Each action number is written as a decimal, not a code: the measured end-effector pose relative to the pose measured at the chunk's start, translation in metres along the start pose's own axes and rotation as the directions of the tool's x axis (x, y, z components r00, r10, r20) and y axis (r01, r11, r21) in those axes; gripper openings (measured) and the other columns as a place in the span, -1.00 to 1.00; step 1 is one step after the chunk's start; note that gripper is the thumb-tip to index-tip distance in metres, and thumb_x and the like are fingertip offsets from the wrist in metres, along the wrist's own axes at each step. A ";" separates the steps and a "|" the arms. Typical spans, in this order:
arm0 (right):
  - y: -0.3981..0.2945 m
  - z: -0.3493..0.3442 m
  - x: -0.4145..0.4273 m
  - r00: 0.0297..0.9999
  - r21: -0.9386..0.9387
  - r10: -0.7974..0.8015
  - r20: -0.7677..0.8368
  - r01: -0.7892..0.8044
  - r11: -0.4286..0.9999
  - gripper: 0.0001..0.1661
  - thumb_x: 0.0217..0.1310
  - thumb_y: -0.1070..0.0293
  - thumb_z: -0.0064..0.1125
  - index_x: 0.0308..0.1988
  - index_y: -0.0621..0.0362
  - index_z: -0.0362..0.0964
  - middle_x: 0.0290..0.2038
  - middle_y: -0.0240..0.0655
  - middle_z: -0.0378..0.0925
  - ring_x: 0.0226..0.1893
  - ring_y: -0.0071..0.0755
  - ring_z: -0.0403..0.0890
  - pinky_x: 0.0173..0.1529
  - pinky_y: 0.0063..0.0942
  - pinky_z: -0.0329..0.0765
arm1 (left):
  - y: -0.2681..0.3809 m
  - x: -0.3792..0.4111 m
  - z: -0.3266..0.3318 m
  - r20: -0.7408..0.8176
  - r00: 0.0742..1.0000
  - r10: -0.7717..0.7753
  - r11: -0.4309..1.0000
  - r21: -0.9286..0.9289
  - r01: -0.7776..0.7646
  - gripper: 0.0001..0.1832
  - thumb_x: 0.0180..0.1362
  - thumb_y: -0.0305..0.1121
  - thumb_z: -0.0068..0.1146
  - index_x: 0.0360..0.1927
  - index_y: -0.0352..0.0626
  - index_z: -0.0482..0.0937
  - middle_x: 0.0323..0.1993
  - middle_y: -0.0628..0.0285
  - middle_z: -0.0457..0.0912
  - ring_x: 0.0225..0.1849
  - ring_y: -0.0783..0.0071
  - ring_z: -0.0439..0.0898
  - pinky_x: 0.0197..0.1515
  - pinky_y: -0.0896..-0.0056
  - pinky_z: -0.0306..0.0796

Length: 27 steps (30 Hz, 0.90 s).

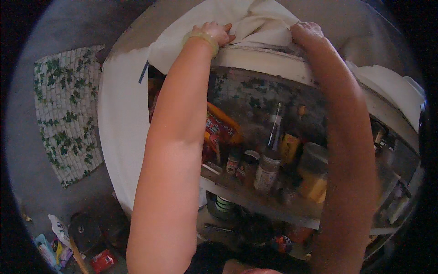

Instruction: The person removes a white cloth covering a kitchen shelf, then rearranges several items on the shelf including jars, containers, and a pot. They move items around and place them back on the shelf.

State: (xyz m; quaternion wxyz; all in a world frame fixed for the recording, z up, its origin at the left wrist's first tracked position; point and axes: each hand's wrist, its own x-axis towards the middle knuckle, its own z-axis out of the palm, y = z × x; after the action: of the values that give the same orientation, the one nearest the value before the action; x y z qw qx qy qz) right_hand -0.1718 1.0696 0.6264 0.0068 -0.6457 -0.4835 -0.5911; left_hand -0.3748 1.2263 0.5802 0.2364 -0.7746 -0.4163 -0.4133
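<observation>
Both my arms reach up to the top of a shelf unit, where a cream-coloured cloth [202,15] lies bunched and hangs down the unit's left side. My left hand [214,32], a pale green bangle [205,38] at its wrist, rests on the cloth with its fingers apart. At the right end of the folds, my right hand [308,31] is closed on the cloth's edge. Below the hands runs the unit's pale top rail [260,58]. Between my forearms, a glass bottle [270,161], small jars [251,157] and a yellow box [290,147] stand on a shelf.
Red and orange packets [222,128] lean on the shelf's left. A lower shelf holds green-striped bowls [224,203]. Ivy-and-brick patterned covering [70,116] is on the wall at left. A red packet [103,261] and other packages lie at lower left. Clear plastic containers [313,164] stand near my right forearm.
</observation>
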 end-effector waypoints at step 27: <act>-0.088 -0.040 -0.058 0.831 0.179 0.052 -0.554 0.058 0.982 -0.41 0.20 0.05 -0.02 0.21 -0.13 0.15 0.27 -0.31 0.14 0.27 -0.21 0.15 0.28 -0.01 0.09 | 0.018 -0.074 -0.008 -0.783 0.595 0.179 0.982 0.104 -0.158 -0.42 0.08 0.01 0.04 0.17 0.06 0.32 0.23 0.18 0.29 0.26 0.23 0.23 0.27 0.03 0.03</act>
State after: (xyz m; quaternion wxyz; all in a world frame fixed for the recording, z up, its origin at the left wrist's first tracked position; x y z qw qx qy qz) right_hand -0.2481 1.0573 0.5438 0.2072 -0.4413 -0.5153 -0.7048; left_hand -0.3865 1.1780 0.5224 0.4422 -0.5465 -0.1995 -0.6826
